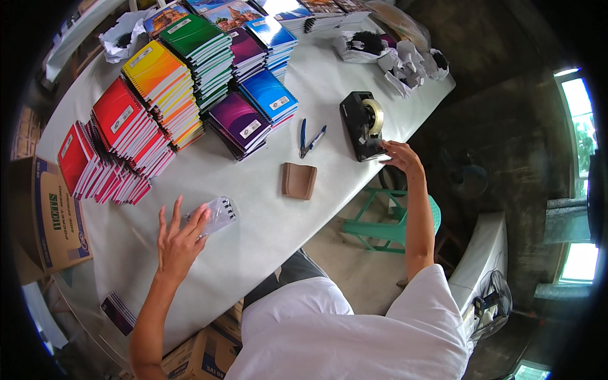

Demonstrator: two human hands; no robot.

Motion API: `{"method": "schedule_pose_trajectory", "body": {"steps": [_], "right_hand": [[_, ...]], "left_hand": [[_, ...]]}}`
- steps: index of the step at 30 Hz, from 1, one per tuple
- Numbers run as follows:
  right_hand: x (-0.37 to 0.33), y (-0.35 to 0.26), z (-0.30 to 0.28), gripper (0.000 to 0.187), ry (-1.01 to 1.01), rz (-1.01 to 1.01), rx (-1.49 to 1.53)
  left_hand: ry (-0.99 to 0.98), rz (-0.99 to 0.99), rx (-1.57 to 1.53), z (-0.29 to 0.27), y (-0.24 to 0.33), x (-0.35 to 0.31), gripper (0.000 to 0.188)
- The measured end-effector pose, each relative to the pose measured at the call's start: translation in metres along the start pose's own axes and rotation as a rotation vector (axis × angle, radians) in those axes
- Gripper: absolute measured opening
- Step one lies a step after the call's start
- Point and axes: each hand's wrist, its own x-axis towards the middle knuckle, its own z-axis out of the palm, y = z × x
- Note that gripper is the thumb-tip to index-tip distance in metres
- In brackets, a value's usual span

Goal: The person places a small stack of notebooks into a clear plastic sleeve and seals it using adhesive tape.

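A small spiral notepad [218,215] in clear plastic wrap lies on the white table at the left. My left hand [180,237] rests over its near side with fingers stretched and spread, fingertips touching the wrap. A black tape dispenser [354,126] with a roll of clear tape [375,117] stands near the table's right edge. At its near end, the fingers of my right hand [403,157] are closed at the cutting edge, pinching the tape; the thin tape end is hard to make out. A brown pouch-like case [299,181] and blue-handled nippers [311,137] lie between my hands.
Stacks of red notebooks [120,117], yellow notebooks [152,69], green notebooks [190,38], purple notebooks [237,120] and blue notebooks [269,95] fill the far left. Crumpled paper wrapping [405,66] sits at the far right. A carton [57,215] stands left; a green stool [380,225] is beside the table.
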Motion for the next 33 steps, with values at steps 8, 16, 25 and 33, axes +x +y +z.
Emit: {"method": "schedule_pose_trajectory", "body": {"steps": [8,16,25,33], "right_hand": [[-0.021,0.082,0.011,0.015,0.439,-0.455,-0.134],[-0.107,0.011,0.194,0.030,0.068,-0.309,0.045],[-0.209,0.032,0.417,0.030,-0.135,-0.031,0.116],[-0.204,0.053,0.417,0.036,-0.081,-0.171,0.032]], "left_hand": [[-0.016,-0.022,-0.020,0.000,0.001,-0.001,0.072],[0.019,-0.046,-0.008,0.000,0.000,-0.009,0.069],[0.093,-0.025,-0.005,0.008,-0.002,-0.011,0.062],[0.027,-0.065,-0.110,-0.004,-0.014,0.009,0.077]]}}
